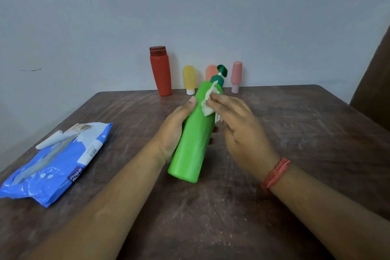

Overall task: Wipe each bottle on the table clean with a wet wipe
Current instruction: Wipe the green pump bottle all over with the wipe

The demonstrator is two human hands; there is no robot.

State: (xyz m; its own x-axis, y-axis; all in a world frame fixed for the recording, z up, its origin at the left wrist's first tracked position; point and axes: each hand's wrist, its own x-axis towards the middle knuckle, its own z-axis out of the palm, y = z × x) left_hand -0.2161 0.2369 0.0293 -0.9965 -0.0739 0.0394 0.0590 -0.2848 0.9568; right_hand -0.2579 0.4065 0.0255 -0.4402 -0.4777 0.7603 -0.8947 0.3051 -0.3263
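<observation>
Fingers [213,97] of my right hand [242,133] lie fairly straight, pressing a crumpled white wipe [207,103] flat against the upper side of the green bottle [194,133], just below its dark green pump [221,73]. Left hand [175,131] is wrapped round the bottle's mid-body from the far side, thumb up on the left face, holding it tilted clear of the worktop [295,124], base toward me, pump pointing away.

Step, as I judge it: wiping the shoulder of the first bottle. Base and lower body look untouched by the wipe at present.

Risks from here:
- Wet plastic plus a one-handed hold. If the left grip loosens during a stroke, the bottle may slide out base-first onto the worktop.
- Wipe is only pressed, not pinched. A fast stroke could leave it behind or drop it on the gritty surface, soiling it.
- Pump sits just in front of the orange bottle [211,72], with the pink bottle [236,77] near. Pushing forward could topple them; the yellow bottle [189,80] and red bottle [161,72] stand further left in the same row against the wall.
- Pressing on the pump head might dispense liquid.

Pack [57,160] of wipes lies at left, well apart, with its flap peeled open; remaining wipes may dry out.
</observation>
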